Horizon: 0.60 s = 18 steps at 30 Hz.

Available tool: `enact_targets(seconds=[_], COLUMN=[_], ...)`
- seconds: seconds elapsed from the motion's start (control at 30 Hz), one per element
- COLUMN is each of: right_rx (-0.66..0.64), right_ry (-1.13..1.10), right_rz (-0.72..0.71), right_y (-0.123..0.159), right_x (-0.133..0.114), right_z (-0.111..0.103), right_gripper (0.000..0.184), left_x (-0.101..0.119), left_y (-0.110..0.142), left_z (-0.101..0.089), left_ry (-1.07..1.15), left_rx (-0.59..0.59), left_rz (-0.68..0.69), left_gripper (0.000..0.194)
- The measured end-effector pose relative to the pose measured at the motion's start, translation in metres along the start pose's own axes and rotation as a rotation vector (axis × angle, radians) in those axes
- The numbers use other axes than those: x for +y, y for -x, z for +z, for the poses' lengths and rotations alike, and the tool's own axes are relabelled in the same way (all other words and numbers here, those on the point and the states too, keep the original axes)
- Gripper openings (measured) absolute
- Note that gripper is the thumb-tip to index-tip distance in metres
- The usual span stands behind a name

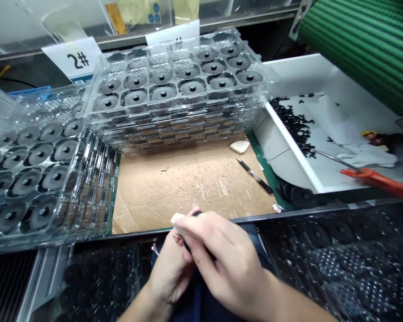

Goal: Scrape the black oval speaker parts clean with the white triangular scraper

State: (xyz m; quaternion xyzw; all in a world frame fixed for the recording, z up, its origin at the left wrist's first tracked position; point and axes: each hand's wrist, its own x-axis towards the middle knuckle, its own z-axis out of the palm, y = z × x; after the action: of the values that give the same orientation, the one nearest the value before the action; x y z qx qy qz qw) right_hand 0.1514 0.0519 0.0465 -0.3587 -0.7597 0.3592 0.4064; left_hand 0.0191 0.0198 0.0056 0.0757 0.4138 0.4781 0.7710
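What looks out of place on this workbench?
The white bin looks messiest: small black pieces lie in a loose heap, unlike the neat rows in the trays, and an orange-handled tool juts over its edge. A pen also lies loose on the scuffed cardboard.

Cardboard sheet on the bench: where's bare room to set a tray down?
Widest bare patch: the middle of the cardboard sheet, between the rear tray stack, left tray stack and black pen. Crowded: right of the pen, against the white bin.
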Motion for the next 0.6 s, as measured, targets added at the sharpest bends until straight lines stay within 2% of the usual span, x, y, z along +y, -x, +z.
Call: enact_targets(seconds=[0.07, 0.13, 0.17, 0.23, 0.27, 0.33, 0.4, 0.43, 0.5, 0.57, 0.6], right_rx=[-0.105, -0.233, -0.25, -0.195, -0.148, -0.107, -0.191, -0.264, -0.368, -0.359, -0.339], right_ry=[-0.05, -0.05, -0.01, 0.14, 0.224, 0.299, 0.19, 0.114, 0.069, 0.19, 0.233], right_rz=[-0.012, 0.095, 0.153, 0.19, 0.153, -0.037, -0.241, -0.28, -0.217, -0.132, -0.149], right_y=[0.005, 0.011, 0.013, 0.013, 0.01, 0.0, -0.013, -0.019, -0.027, -0.03, -0.03], right_x=[-0.001, -0.002, -0.003, -0.004, -0.003, 0.0, 0.006, 0.009, 0.011, 0.008, 0.006], right_z=[-0.006, -0.017, -0.022, -0.028, -0.028, -0.025, -0.02, -0.018, -0.015, -0.012, -0.011], right_gripper=[0.026, 0.024, 0.023, 0.023, 0.023, 0.024, 0.028, 0.029, 0.029, 0.025, 0.026], left_x=[0.0, -0.001, -0.001, -0.002, -0.002, 0.0, 0.003, 0.004, 0.007, 0.007, 0.007], left_y=[0.001, 0.002, 0.002, 0.002, 0.002, 0.003, 0.004, 0.005, 0.007, 0.007, 0.007], left_z=[-0.004, -0.009, -0.011, -0.011, -0.009, -0.004, -0.001, 0.0, -0.002, -0.004, -0.006], left_ry=[0.03, 0.065, 0.074, 0.077, 0.081, 0.095, 0.118, 0.128, 0.136, 0.15, 0.16], left_rx=[-0.009, -0.024, -0.027, -0.009, 0.003, 0.009, -0.027, -0.06, -0.125, -0.116, -0.078], left_rz=[-0.003, 0.0, 0.002, -0.002, -0.011, -0.068, -0.133, -0.162, -0.221, -0.256, -0.252], left_gripper=[0.058, 0.06, 0.062, 0.065, 0.066, 0.059, 0.046, 0.04, 0.034, 0.031, 0.028])
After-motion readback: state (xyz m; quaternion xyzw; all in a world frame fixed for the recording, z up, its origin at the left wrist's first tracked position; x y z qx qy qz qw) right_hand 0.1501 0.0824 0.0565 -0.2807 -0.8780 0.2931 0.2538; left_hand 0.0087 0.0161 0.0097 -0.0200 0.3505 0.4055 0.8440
